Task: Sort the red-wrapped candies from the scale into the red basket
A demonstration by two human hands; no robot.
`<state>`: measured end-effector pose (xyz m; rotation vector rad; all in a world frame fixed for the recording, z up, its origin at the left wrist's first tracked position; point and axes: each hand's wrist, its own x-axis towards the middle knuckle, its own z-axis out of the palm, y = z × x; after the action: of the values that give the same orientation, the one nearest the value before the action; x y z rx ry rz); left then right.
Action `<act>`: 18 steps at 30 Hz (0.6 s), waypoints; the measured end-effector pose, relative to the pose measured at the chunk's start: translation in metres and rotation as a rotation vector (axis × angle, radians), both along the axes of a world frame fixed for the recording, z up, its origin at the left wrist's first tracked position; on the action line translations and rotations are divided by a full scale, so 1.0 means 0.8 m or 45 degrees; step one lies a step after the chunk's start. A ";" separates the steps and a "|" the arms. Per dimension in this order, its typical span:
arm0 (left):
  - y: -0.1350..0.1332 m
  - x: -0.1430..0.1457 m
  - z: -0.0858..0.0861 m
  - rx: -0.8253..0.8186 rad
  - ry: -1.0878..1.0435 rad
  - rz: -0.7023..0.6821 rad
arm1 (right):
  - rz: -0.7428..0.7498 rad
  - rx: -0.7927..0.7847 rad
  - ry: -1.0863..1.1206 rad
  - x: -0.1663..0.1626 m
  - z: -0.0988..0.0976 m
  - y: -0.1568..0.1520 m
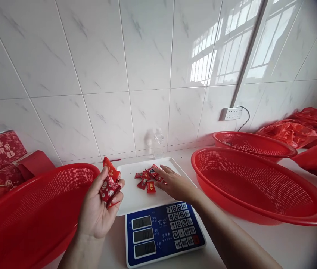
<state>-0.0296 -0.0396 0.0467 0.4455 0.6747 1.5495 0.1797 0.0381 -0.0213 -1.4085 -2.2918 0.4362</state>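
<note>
- Red-wrapped candies (108, 189) held in the half-curled left hand (98, 209).
- Right hand (177, 185), loosely spread, lies over other candies (151, 187) on the white tray (130, 198) of a digital price scale (164, 235).

A clear bottle (158, 139), seemingly plastic, stands left of a socket box (232, 113).

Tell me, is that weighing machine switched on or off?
On: the scale's three screens show dark digits, though they're too faint to read for sure.
</note>
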 end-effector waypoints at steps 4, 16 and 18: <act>-0.006 -0.003 0.004 0.031 -0.017 -0.015 | 0.105 -0.131 -0.087 -0.015 0.001 0.023; -0.017 -0.010 0.008 0.092 -0.044 -0.039 | 0.464 0.036 -0.203 -0.054 0.003 0.052; -0.018 -0.011 0.008 0.095 -0.039 -0.037 | 0.499 0.050 -0.200 -0.046 0.009 0.049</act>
<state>-0.0385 -0.0539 0.0534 0.4843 0.5860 1.5545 0.1426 0.0773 -0.0141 -1.0026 -2.6976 0.4031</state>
